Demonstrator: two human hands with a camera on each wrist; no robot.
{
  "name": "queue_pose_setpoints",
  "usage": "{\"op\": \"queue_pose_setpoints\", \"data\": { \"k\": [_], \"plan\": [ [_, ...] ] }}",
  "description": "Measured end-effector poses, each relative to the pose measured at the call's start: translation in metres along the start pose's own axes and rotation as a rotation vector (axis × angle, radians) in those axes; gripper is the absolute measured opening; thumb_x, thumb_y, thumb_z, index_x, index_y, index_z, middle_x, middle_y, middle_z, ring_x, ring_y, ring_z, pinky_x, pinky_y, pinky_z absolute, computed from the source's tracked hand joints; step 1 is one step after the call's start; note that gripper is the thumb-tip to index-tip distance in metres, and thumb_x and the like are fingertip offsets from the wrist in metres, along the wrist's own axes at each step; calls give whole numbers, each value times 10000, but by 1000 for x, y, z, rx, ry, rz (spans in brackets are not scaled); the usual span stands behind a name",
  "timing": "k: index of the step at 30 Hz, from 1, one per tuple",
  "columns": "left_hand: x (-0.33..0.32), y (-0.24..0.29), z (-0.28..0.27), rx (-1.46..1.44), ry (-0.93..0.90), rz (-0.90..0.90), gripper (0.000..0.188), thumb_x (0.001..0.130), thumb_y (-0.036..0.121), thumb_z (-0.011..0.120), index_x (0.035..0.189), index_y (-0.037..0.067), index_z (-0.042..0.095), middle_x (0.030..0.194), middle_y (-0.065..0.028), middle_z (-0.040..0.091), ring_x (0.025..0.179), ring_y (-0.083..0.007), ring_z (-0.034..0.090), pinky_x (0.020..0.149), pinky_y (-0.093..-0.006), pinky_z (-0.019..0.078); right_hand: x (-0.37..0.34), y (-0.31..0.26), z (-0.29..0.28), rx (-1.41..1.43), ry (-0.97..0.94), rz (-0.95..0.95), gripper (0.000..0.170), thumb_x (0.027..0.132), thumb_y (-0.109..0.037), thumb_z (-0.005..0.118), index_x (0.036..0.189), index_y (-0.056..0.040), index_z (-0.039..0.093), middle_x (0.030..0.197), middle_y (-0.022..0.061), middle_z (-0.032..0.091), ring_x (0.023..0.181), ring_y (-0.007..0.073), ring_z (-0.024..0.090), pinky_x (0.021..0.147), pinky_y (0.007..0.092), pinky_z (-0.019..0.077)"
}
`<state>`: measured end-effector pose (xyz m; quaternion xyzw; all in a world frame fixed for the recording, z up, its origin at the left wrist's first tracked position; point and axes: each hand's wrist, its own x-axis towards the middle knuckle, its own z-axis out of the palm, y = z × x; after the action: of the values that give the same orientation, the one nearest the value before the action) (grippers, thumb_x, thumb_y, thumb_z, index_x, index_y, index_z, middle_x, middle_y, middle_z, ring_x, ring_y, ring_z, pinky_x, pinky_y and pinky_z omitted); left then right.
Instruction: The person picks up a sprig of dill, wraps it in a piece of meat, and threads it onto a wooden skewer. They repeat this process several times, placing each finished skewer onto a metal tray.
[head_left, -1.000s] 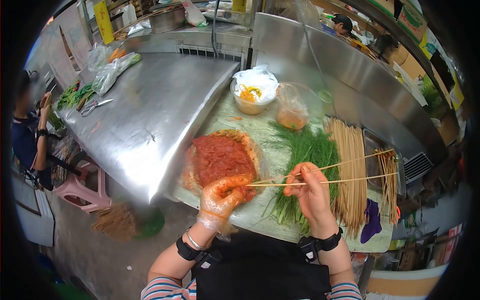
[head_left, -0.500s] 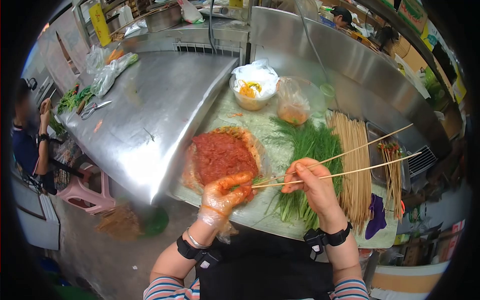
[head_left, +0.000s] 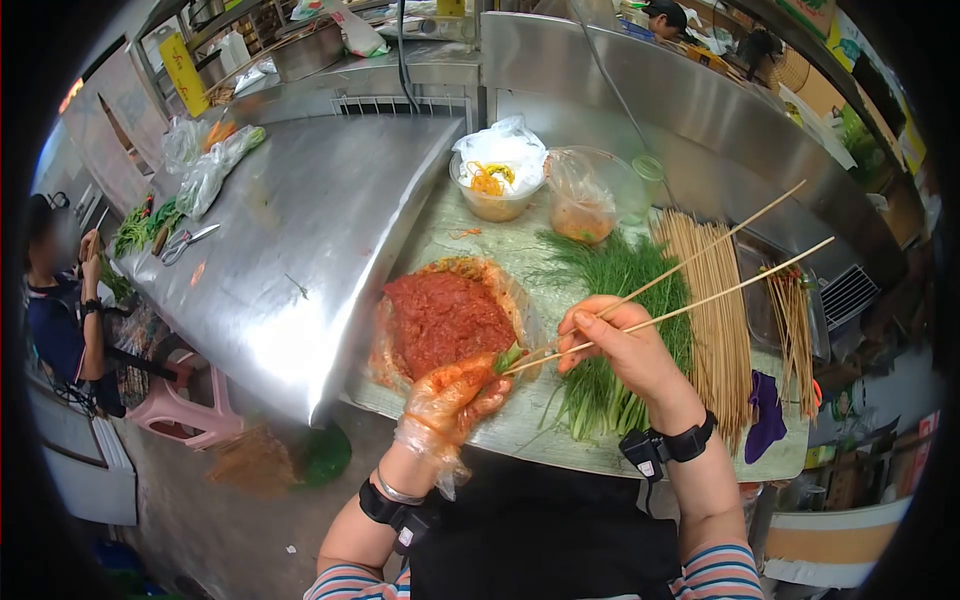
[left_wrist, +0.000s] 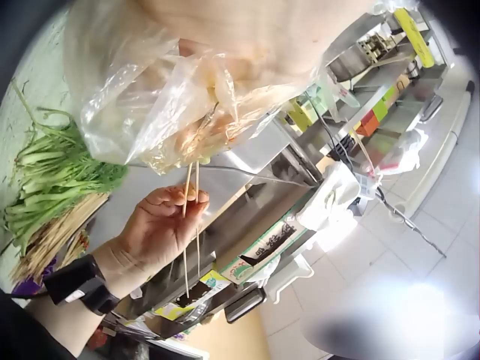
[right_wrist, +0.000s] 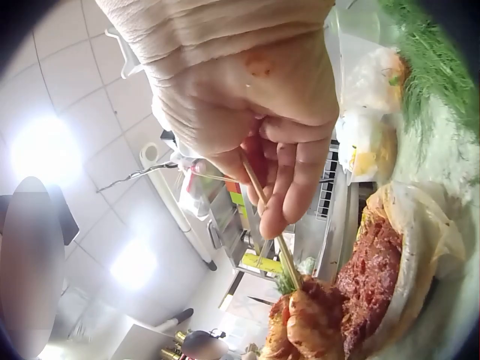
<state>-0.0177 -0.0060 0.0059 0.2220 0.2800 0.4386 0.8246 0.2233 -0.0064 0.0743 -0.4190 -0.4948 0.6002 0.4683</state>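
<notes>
My left hand [head_left: 447,407], in a clear plastic glove smeared orange, curls round a bit of red meat with a green sprig at its top, at the near edge of the meat heap [head_left: 450,318]. Two thin wooden skewers [head_left: 712,296] run from that grip up to the right. The bare right hand [head_left: 628,345] pinches both skewers near their lower ends, above the green herbs [head_left: 600,390]. In the right wrist view the skewers [right_wrist: 285,259] meet the meat and greens at the gloved fingers [right_wrist: 304,322]. The skewer tips inside the left hand are hidden.
Loose skewers [head_left: 712,350] lie right of the herbs, with a purple cloth [head_left: 765,418] and a metal tray [head_left: 765,300] beyond. Two bowls stand behind, one with a white bag [head_left: 500,165]. Scissors [head_left: 188,243] lie on the steel table [head_left: 300,180]. Another person sits far left.
The skewers' far ends have swung upward and spread apart more. The left hand has turned slightly, showing the green sprig at its top. The whole head view has shifted a little.
</notes>
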Motion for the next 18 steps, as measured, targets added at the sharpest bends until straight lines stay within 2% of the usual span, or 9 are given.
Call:
{"op": "queue_pose_setpoints", "data": {
  "k": [4,7,10,13,18],
  "plan": [
    [-3,4,3,-72,25,-32,380,864,79,607,1170,-116,495,1068,-197,587,941,-298,620,790,-345,562,4,-9,-2,-66,-80,-14,246,945,-204,502,956,23,597,830,90,645,714,183,664,648,253,528],
    [2,4,1,-139,22,-15,323,862,47,595,1145,-90,518,1073,-183,589,939,-281,620,787,-350,567,1,-7,-4,-38,-37,-18,235,941,-192,507,953,25,598,824,94,644,715,188,662,657,265,532],
    [8,5,0,-258,81,76,267,860,32,589,1113,-45,552,1070,-162,596,946,-273,617,789,-381,573,-16,0,-3,54,91,-193,223,940,-164,490,961,30,598,833,107,634,731,193,658,667,276,536],
    [13,3,-2,-332,136,154,266,865,38,584,1122,-20,557,1066,-154,599,939,-271,620,810,-404,565,-34,12,23,-41,120,-377,246,939,-173,470,927,35,601,834,135,597,729,231,655,662,322,545],
    [17,-4,7,-371,161,188,272,868,59,590,1132,-1,558,1042,-138,611,941,-260,622,816,-411,563,-45,21,42,-301,142,-481,232,937,-146,461,918,39,601,908,145,574,751,227,650,693,325,529]
  ]
}}
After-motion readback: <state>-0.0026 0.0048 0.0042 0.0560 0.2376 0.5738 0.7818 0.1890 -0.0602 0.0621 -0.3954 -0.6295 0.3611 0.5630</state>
